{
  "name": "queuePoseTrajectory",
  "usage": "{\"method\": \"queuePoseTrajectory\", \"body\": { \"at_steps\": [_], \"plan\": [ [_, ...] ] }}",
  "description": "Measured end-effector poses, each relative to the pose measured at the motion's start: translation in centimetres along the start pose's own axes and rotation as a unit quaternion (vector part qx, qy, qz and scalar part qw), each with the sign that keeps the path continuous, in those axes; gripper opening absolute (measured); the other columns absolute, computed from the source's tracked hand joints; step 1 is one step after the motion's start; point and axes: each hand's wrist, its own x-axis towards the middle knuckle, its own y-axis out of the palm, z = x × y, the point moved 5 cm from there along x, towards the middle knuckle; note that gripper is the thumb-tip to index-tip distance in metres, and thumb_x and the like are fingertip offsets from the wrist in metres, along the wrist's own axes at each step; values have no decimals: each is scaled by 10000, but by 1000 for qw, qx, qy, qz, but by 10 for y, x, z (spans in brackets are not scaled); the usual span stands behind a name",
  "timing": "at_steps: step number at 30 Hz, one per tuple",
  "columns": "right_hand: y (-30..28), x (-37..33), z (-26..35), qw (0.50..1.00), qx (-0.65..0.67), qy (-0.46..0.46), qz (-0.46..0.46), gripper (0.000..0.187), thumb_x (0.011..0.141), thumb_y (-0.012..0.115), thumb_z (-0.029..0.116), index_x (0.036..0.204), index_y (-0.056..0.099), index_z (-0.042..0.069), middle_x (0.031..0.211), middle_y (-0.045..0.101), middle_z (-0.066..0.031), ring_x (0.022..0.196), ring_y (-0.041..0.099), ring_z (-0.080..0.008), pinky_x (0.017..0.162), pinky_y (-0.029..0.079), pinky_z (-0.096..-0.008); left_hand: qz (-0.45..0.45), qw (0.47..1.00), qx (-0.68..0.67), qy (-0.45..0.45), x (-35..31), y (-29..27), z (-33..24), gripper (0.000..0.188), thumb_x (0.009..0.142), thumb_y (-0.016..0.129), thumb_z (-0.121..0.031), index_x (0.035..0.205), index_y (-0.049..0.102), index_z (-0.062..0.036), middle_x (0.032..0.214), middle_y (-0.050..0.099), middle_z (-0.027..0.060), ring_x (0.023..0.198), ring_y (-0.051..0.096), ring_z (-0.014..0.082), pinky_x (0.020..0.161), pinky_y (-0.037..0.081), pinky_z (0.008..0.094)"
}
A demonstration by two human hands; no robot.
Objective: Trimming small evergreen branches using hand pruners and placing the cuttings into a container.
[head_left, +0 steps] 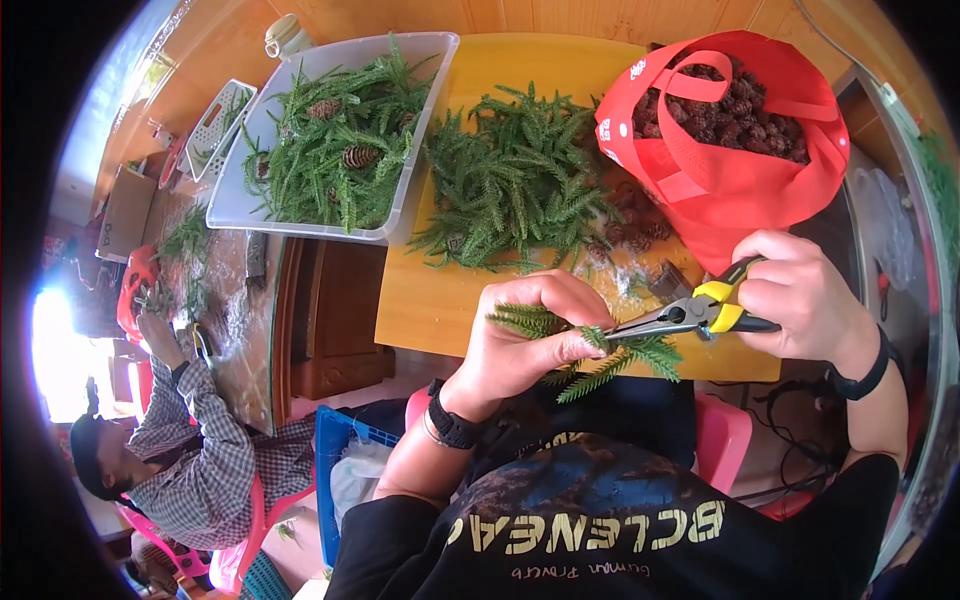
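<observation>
My left hand (535, 345) is closed round a green artificial pine sprig (622, 366), its needles showing on both sides of the fingers. In my right hand (800, 295) are long-nose pliers (680, 316) with yellow and black handles. Their narrow tips reach the sprig right beside my left thumb; whether the jaws bite on it is too small to tell. Just beyond my hands, a heap of green pine sprigs (515, 175) lies on the yellow table (430, 310). Loose brown pine cones (640, 225) lie between that heap and a red bag.
The red bag (740, 200) full of pine cones stands at the far right. A clear plastic bin (400, 215) at the far left holds finished-looking greenery with cones. On the left, a person in a checked shirt (195, 480) works at another table (245, 350). A blue crate (335, 470) is beside me.
</observation>
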Motion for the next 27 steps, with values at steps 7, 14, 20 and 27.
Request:
{"method": "queuePoseTrajectory", "body": {
  "at_steps": [7,14,20,27],
  "plan": [
    [10,-4,-3,998,53,46,5,225,527,709,44,603,498,17,626,537,-99,780,599,-304,561,469,-346,5,999,1,-36,-3,-5,6,239,696,771,-110,781,564,-25,746,583,83,748,597,224,668,480,346],
    [10,-9,-10,988,98,124,5,206,577,720,92,637,548,-4,766,588,-176,719,605,-307,579,474,-338,-42,986,-55,-151,-11,-6,16,289,729,756,-152,873,534,-37,892,557,67,882,609,214,706,513,327],
    [10,-6,-8,986,110,124,10,195,585,714,96,633,552,-2,733,586,-167,749,606,-309,589,470,-346,-43,988,-47,-138,-9,-3,11,284,730,751,-152,876,549,-16,933,558,77,915,608,214,743,509,325],
    [7,-7,-11,982,136,132,19,209,592,705,99,614,525,-4,678,575,-158,826,602,-311,613,466,-352,-37,986,-62,-153,-9,-7,15,277,741,738,-145,906,551,-24,938,557,64,934,604,209,790,495,332]
  ]
}}
